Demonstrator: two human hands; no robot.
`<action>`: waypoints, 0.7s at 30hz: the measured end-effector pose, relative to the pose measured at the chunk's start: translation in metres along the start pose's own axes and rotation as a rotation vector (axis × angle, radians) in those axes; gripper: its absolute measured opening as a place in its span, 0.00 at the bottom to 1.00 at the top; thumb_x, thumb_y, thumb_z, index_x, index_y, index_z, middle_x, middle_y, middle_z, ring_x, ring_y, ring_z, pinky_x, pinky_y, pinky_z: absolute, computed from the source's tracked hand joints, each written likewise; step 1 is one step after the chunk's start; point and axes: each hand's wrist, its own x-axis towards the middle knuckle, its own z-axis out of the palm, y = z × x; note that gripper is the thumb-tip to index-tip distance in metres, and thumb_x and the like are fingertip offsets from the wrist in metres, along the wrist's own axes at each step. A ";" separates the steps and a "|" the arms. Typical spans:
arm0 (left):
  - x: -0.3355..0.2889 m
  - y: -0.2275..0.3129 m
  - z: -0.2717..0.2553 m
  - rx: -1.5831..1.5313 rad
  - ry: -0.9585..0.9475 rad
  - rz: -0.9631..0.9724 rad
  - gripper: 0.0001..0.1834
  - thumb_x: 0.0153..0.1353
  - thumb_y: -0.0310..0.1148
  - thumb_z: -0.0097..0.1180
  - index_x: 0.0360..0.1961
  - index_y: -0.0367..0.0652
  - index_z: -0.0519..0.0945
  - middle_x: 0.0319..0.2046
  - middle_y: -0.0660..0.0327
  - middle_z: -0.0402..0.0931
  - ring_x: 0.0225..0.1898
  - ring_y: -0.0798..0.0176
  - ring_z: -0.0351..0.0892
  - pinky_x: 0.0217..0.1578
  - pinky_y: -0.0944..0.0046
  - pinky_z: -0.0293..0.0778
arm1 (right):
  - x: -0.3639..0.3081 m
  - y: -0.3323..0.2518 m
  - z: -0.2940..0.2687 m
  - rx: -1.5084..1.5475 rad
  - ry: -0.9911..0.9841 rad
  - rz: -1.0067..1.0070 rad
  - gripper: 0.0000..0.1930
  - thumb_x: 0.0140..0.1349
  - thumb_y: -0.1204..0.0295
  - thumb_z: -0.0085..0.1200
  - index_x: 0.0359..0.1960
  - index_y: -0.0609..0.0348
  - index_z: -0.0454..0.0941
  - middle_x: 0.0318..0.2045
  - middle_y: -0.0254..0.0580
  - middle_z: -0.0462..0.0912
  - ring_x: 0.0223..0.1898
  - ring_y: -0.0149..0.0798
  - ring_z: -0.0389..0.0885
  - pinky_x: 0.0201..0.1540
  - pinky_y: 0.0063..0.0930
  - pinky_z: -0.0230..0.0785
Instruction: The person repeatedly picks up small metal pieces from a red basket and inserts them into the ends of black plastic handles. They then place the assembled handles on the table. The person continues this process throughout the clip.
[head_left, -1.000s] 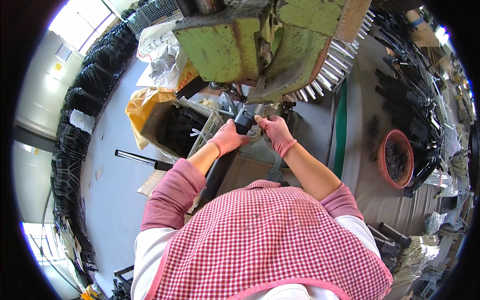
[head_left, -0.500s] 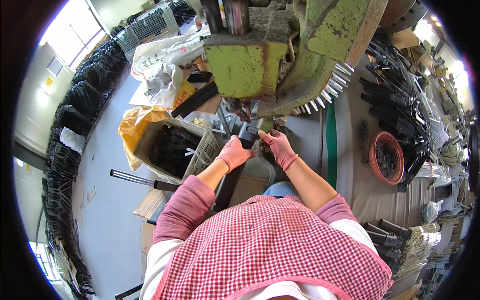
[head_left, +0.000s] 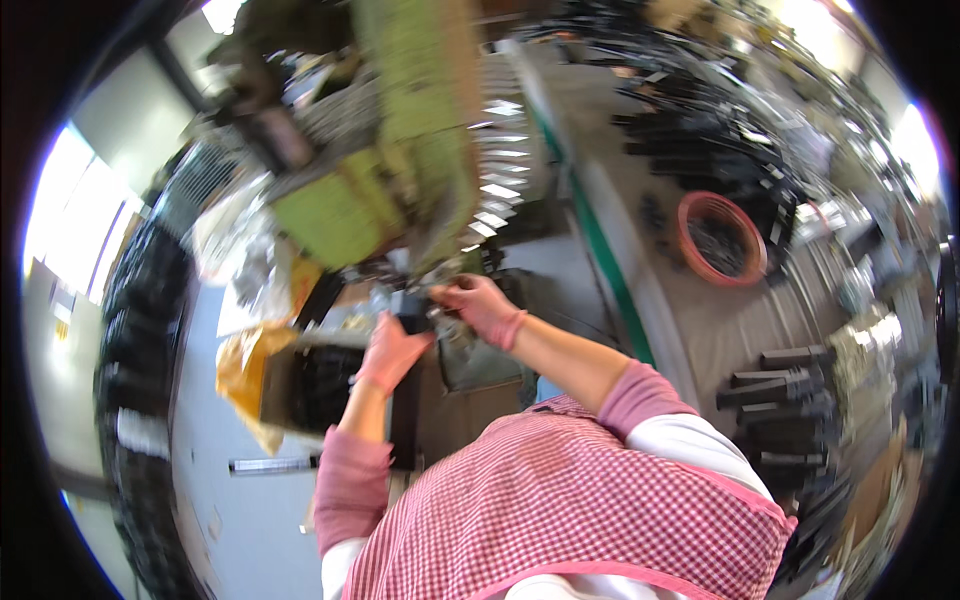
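Evidently stiff and hollow, the black tube (head_left: 409,310) should handle as a rigid, middling-light length, hard to crush yet perhaps slippery if its surface is smooth, and long enough to swing at its near end. It lies just below the lower edge of the green press (head_left: 325,215), well left of the green strip (head_left: 608,270) edging the brown covering (head_left: 700,340). The left hand (head_left: 388,354) has its grip closed around the tube just behind the far end, thumb to the right; that seems a sound hold for steering the tip, though support farther back would ease the weight. The right hand (head_left: 487,308) has its fingertips drawn together near the far end's right side; blur hides whether that grip has hold of anything. The tube's long axis runs from the press back toward the checked apron (head_left: 570,490), far end pointing away from the wearer, near end indistinct.
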 end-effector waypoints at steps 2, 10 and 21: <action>-0.010 0.009 -0.002 0.156 0.035 0.055 0.37 0.48 0.41 0.70 0.49 0.25 0.64 0.44 0.36 0.78 0.50 0.40 0.80 0.49 0.53 0.74 | -0.012 -0.008 0.002 0.158 -0.044 0.035 0.15 0.63 0.68 0.64 0.44 0.62 0.75 0.42 0.38 0.81 0.41 0.33 0.82 0.46 0.36 0.79; -0.034 0.019 0.101 0.032 -0.527 0.249 0.43 0.49 0.46 0.70 0.58 0.31 0.63 0.49 0.38 0.76 0.51 0.43 0.79 0.51 0.54 0.75 | -0.124 0.049 -0.085 0.568 0.115 0.409 0.11 0.58 0.68 0.66 0.39 0.57 0.82 0.39 0.40 0.84 0.41 0.42 0.83 0.49 0.40 0.77; -0.021 0.098 0.189 -0.535 -0.734 -0.071 0.18 0.69 0.26 0.54 0.59 0.36 0.71 0.50 0.55 0.77 0.52 0.64 0.77 0.55 0.63 0.71 | 0.004 -0.327 -0.401 0.185 0.641 -0.896 0.11 0.63 0.70 0.61 0.42 0.63 0.78 0.34 0.38 0.81 0.37 0.34 0.81 0.41 0.28 0.76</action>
